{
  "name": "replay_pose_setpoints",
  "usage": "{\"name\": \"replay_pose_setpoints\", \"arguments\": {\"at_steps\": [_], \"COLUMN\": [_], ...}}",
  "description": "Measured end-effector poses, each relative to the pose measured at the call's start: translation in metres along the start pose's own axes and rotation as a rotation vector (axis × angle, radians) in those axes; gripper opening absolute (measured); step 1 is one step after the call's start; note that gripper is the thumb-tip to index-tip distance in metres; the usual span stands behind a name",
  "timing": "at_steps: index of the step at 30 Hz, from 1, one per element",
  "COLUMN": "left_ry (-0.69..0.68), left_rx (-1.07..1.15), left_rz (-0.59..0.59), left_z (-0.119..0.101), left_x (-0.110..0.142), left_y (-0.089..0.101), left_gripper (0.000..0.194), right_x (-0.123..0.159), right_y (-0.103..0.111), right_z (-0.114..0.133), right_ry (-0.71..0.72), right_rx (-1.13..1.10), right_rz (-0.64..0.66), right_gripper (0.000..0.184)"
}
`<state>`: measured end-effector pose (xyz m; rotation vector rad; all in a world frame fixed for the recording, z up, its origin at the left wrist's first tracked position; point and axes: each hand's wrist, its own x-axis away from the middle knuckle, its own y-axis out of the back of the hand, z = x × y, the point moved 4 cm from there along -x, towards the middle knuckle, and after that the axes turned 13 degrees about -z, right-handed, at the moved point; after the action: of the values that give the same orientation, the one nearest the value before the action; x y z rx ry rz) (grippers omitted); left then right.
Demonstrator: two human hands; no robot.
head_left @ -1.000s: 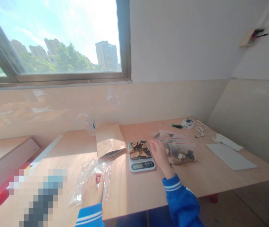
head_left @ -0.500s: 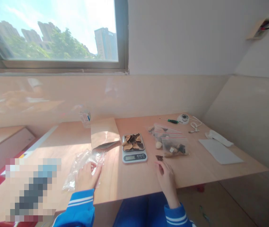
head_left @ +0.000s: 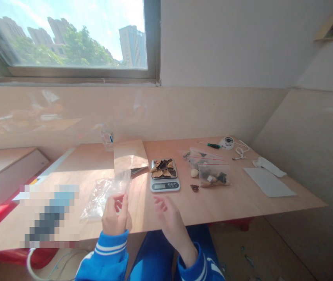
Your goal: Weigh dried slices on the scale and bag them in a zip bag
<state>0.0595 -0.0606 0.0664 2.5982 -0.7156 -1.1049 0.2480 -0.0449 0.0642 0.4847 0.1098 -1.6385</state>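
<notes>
clear bag lifted at the near edge of a wooden table

nearest the camera, a clear zip bag (head_left: 107,191) is pinched at its corner by the left hand (head_left: 115,218), its far end resting on the sunlit wooden table (head_left: 242,199). the right hand (head_left: 168,214) is held just beside it, fingers loosely spread and holding nothing. further in, a digital scale (head_left: 164,179) loaded with dried brown pieces is set mid-table, a brown paper pouch (head_left: 129,156) to its left. filled zip bags (head_left: 210,169) and one loose dark piece (head_left: 194,187) are seen to its right. a green screwdriver (head_left: 213,145) lies near the tiled wall, under a window (head_left: 66,35).
</notes>
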Motion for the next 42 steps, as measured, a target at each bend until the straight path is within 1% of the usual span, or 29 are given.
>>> {"name": "replay_pose_setpoints", "arguments": {"at_steps": [1, 3, 4, 6, 10, 13, 16, 18, 20, 21, 24, 26, 29, 31, 33, 35, 37, 39, 42], "left_ry": [-0.017, -0.021, -0.019, -0.008, -0.044, -0.104, -0.146, -0.206, -0.252, -0.253, -0.199, -0.185, -0.166, -0.130, -0.142, -0.196, -0.221, -0.189, -0.133], "left_rx": [0.087, 0.234, 0.283, 0.365, 0.458, 0.454, 0.452, 0.472, 0.500, 0.510, 0.540, 0.571, 0.562, 0.531, 0.538, 0.579, 0.610, 0.617, 0.601], "left_rz": [0.024, 0.067, 0.078, 0.114, 0.164, 0.161, 0.183, 0.207, 0.198, 0.181, 0.133, 0.122, 0.092, 0.107, 0.179, 0.262, 0.312, 0.305, 0.259], "left_z": [-0.011, -0.027, -0.031, -0.033, -0.027, -0.021, -0.019, -0.023, -0.030, -0.033, -0.040, -0.041, -0.036, -0.032, -0.035, -0.043, -0.053, -0.058, -0.058], "left_x": [0.007, 0.022, 0.029, 0.039, 0.047, 0.044, 0.038, 0.035, 0.034, 0.034, 0.037, 0.038, 0.037, 0.034, 0.033, 0.035, 0.040, 0.047, 0.058], "left_y": [-0.001, -0.003, -0.004, -0.008, -0.013, -0.013, -0.012, -0.011, -0.009, -0.009, -0.008, -0.009, -0.012, -0.016, -0.021, -0.024, -0.024, -0.022, -0.019], "left_gripper": [0.022, 0.024, 0.027, 0.032, 0.034, 0.034, 0.026, 0.018, 0.010, 0.008, 0.009, 0.009, 0.006, 0.007, 0.008, 0.012, 0.026, 0.040, 0.046], "right_x": [0.004, 0.010, 0.011, 0.011, 0.004, 0.000, -0.002, -0.002, -0.002, -0.002, -0.002, -0.005, -0.010, -0.014, -0.015, -0.014, -0.011, -0.009, -0.006], "right_y": [-0.015, -0.034, -0.039, -0.040, -0.029, -0.022, -0.017, -0.014, -0.012, -0.011, -0.007, 0.003, 0.029, 0.042, 0.048, 0.046, 0.038, 0.030, 0.022], "right_z": [0.011, 0.024, 0.026, 0.024, 0.012, 0.006, 0.007, 0.010, 0.013, 0.014, 0.012, 0.008, 0.000, -0.003, -0.003, 0.001, 0.009, 0.016, 0.021], "right_ry": [-0.005, -0.042, -0.068, -0.115, -0.147, -0.161, -0.156, -0.137, -0.122, -0.120, -0.134, -0.150, -0.175, -0.187, -0.197, -0.195, -0.169, -0.138, -0.119], "right_rx": [-0.055, -0.156, -0.198, -0.254, -0.243, -0.191, -0.135, -0.093, -0.066, -0.064, -0.068, -0.087, -0.101, -0.067, -0.036, -0.045, -0.065, -0.068, -0.050], "right_rz": [0.052, 0.082, 0.074, 0.053, 0.073, 0.030, -0.014, -0.029, -0.039, -0.036, -0.022, -0.090, -0.260, -0.297, -0.259, -0.184, -0.096, -0.019, 0.043], "right_gripper": [0.031, 0.033, 0.033, 0.035, 0.036, 0.031, 0.025, 0.022, 0.022, 0.022, 0.025, 0.027, 0.032, 0.034, 0.034, 0.034, 0.034, 0.034, 0.034]}}
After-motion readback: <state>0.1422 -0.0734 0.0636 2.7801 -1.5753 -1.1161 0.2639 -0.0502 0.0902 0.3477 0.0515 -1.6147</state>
